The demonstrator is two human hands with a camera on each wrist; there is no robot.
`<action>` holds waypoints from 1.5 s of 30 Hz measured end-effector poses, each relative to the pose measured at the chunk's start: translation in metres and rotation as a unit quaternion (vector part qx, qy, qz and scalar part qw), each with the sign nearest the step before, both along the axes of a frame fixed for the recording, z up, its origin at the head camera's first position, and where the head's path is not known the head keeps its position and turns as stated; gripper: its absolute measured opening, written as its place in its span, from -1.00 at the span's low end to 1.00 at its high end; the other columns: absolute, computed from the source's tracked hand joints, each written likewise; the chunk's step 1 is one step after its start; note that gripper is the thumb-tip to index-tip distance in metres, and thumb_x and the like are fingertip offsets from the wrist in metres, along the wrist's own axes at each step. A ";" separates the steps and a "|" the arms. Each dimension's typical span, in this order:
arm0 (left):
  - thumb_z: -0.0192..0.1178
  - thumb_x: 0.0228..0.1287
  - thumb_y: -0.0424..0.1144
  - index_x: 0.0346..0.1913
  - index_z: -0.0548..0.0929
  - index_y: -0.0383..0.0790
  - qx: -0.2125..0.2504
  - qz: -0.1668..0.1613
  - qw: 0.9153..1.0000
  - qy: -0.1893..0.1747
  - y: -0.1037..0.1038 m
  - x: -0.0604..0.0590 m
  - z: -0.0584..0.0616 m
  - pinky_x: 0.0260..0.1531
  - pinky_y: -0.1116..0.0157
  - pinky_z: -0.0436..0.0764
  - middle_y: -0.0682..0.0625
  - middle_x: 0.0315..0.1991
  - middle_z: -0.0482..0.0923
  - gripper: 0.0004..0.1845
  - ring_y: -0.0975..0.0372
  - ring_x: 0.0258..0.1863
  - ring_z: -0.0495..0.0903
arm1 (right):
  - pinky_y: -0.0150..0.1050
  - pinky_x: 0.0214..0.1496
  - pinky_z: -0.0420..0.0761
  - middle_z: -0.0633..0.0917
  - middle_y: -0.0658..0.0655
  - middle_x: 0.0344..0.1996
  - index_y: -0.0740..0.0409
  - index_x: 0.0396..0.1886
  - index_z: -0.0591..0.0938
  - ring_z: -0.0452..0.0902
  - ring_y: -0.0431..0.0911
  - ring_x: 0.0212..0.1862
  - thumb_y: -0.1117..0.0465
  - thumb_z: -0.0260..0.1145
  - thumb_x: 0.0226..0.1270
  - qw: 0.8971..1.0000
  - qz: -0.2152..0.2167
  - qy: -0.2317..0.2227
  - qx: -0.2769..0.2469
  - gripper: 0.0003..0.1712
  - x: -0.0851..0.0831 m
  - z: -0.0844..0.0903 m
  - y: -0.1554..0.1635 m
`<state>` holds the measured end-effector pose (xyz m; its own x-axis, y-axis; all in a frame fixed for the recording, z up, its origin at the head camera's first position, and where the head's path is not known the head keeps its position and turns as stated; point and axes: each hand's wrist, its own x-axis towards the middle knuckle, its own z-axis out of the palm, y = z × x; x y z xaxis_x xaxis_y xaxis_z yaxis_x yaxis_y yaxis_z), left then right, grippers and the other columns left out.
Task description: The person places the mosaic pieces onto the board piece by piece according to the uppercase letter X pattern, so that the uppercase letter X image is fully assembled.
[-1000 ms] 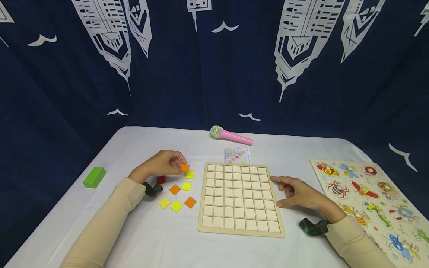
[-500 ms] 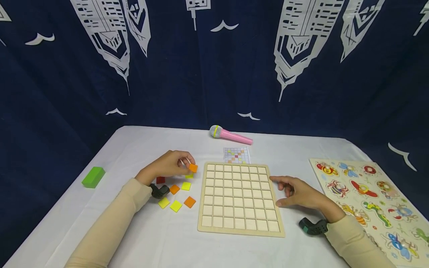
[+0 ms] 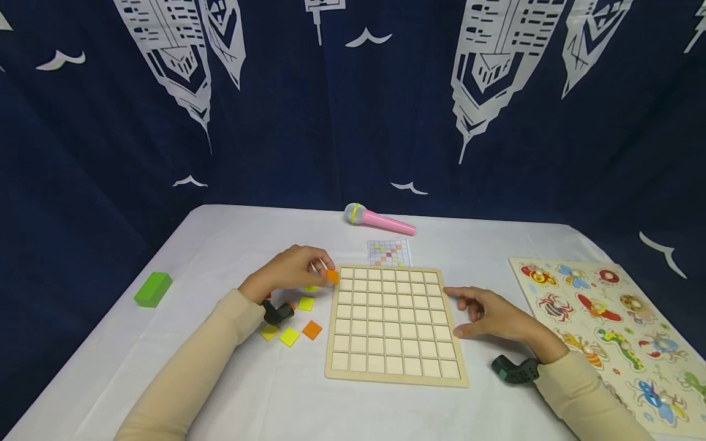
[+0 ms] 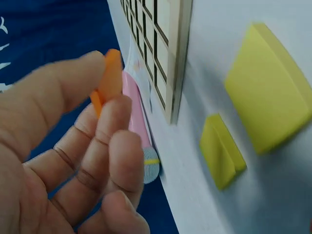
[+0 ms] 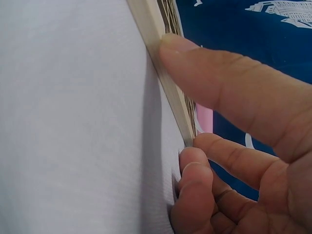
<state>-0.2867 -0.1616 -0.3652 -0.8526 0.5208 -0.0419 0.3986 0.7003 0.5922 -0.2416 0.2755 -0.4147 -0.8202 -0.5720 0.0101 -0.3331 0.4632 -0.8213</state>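
Note:
My left hand [image 3: 298, 267] pinches a small orange square tile [image 3: 333, 277] between thumb and fingers, at the far left corner of the wooden grid board [image 3: 397, 381]. In the left wrist view the tile [image 4: 113, 73] stands on edge in the fingertips, raised off the table. Below that hand lie yellow tiles [image 3: 306, 303] and another orange tile [image 3: 312, 330]; the wrist partly hides others, a red one among them. My right hand [image 3: 491, 315] touches the board's right edge with index finger and thumb [image 5: 195, 68], its other fingers loosely bent. The board's squares hold no tiles.
A printed card with a coloured grid [image 3: 389, 252] lies just behind the board, and a pink toy microphone [image 3: 388, 223] lies beyond it. At far left sits a green block [image 3: 153, 289]. An insect puzzle board [image 3: 590, 293] covers the table's right side.
My left hand has moved right with the orange tile, from over the loose tiles to the board's far left corner. The right hand has stayed at the board's edge.

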 end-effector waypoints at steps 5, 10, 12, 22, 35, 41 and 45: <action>0.53 0.30 -0.17 0.05 0.77 -0.14 -0.020 0.008 1.000 -0.014 0.010 -0.002 -0.001 -0.24 0.29 0.54 0.13 -0.24 0.72 -0.69 0.24 -0.34 0.60 | -0.31 -0.30 0.42 0.47 0.12 -0.16 0.66 0.45 0.39 0.34 -0.16 -0.32 0.40 0.68 0.14 1.000 0.000 0.002 0.000 -0.04 0.000 0.001 0.000; 0.54 0.27 -0.17 0.05 0.78 -0.12 -0.034 0.008 0.999 -0.024 0.022 -0.003 -0.002 -0.21 0.27 0.55 0.13 -0.25 0.72 -0.68 0.23 -0.31 0.61 | -0.31 -0.30 0.43 0.48 0.12 -0.15 0.66 0.44 0.39 0.34 -0.17 -0.33 0.40 0.67 0.14 1.000 0.001 0.007 0.001 -0.05 0.000 0.001 0.000; 0.55 0.26 -0.16 0.04 0.79 -0.11 -0.044 0.008 0.999 -0.021 0.026 -0.003 -0.003 -0.18 0.26 0.55 0.15 -0.25 0.72 -0.68 0.24 -0.30 0.61 | -0.31 -0.30 0.42 0.48 0.12 -0.15 0.67 0.44 0.39 0.34 -0.17 -0.33 0.40 0.67 0.15 1.000 0.001 0.005 -0.002 -0.05 0.001 0.000 0.000; 0.57 0.25 -0.14 0.03 0.79 -0.06 -0.065 0.026 0.997 -0.010 0.045 -0.004 -0.007 -0.19 0.23 0.49 0.18 -0.29 0.69 -0.68 0.24 -0.28 0.57 | -0.31 -0.31 0.42 0.48 0.12 -0.15 0.67 0.44 0.39 0.34 -0.16 -0.33 0.40 0.67 0.16 1.000 0.000 0.002 -0.003 -0.06 0.001 0.000 -0.001; 0.58 0.26 -0.12 0.00 0.80 -0.04 -0.066 0.054 0.996 -0.026 0.058 -0.008 -0.008 -0.28 0.27 0.45 0.17 -0.29 0.69 -0.71 0.23 -0.33 0.55 | -0.31 -0.30 0.42 0.47 0.12 -0.16 0.67 0.44 0.39 0.34 -0.17 -0.33 0.40 0.67 0.15 1.000 0.003 0.002 -0.004 -0.05 0.000 0.000 -0.001; 0.60 0.23 -0.11 -0.03 0.79 -0.06 -0.053 0.062 0.996 -0.031 0.061 -0.009 -0.012 -0.24 0.28 0.46 0.17 -0.29 0.70 -0.69 0.23 -0.30 0.57 | -0.31 -0.30 0.42 0.48 0.12 -0.15 0.66 0.44 0.40 0.34 -0.17 -0.33 0.41 0.67 0.14 1.000 0.002 0.005 -0.004 -0.05 0.000 -0.001 0.000; 0.62 0.21 -0.10 -0.06 0.78 -0.06 -0.057 0.067 0.996 -0.024 0.064 -0.009 -0.015 -0.21 0.26 0.47 0.19 -0.32 0.70 -0.69 0.24 -0.29 0.58 | -0.31 -0.30 0.42 0.48 0.12 -0.15 0.66 0.44 0.40 0.34 -0.17 -0.33 0.41 0.67 0.15 1.000 0.001 0.005 -0.005 -0.06 0.000 -0.002 0.001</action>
